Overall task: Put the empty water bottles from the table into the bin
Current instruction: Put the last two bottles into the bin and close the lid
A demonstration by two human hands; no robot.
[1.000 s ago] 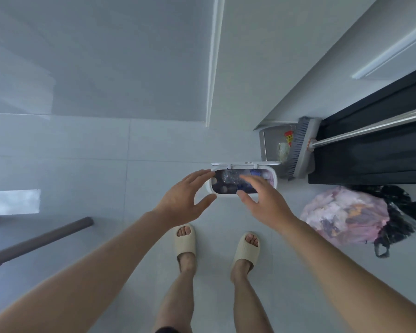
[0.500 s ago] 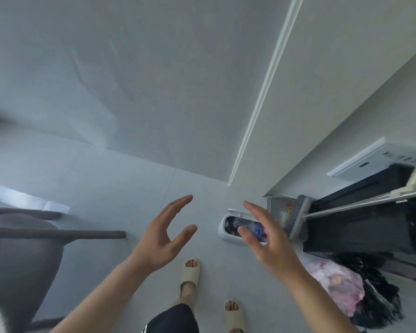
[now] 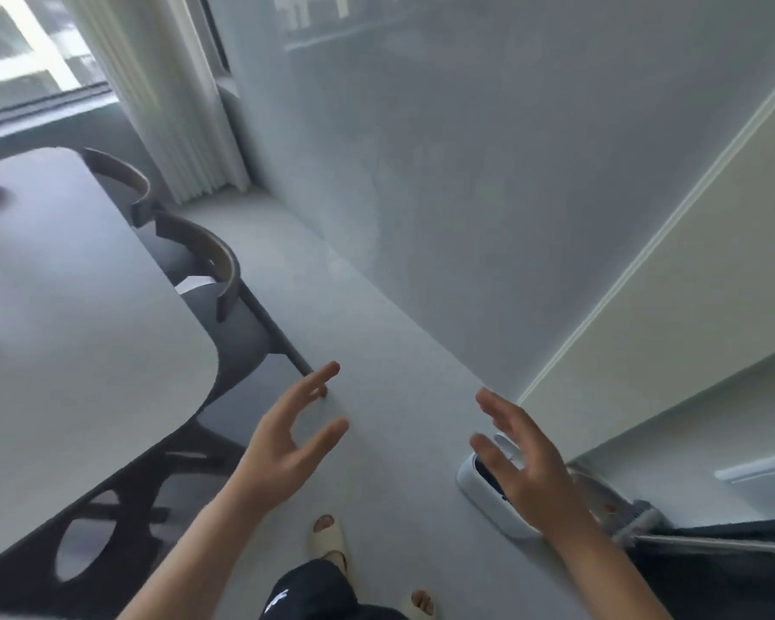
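Note:
A small white bin [image 3: 482, 487] stands open on the floor at the lower right, mostly hidden behind my right hand [image 3: 524, 458]. That hand is empty with its fingers spread, raised above the bin. My left hand [image 3: 287, 440] is also empty and spread, hovering over the floor to the left of the bin. The grey table [image 3: 63, 315] fills the left side. No water bottle shows on the visible part of the table, and the bin's contents are hidden.
Two dark curved-back chairs [image 3: 211, 261] stand along the table's far edge. A broom head [image 3: 636, 525] and a dark mat [image 3: 725, 570] lie at the lower right past the bin. A curtain [image 3: 162, 96] and window are at the back left. My sandalled feet [image 3: 327, 536] are below.
My view has swung up and left from the bin toward the table. Both hands have drawn back from the bin's opening, empty and further apart.

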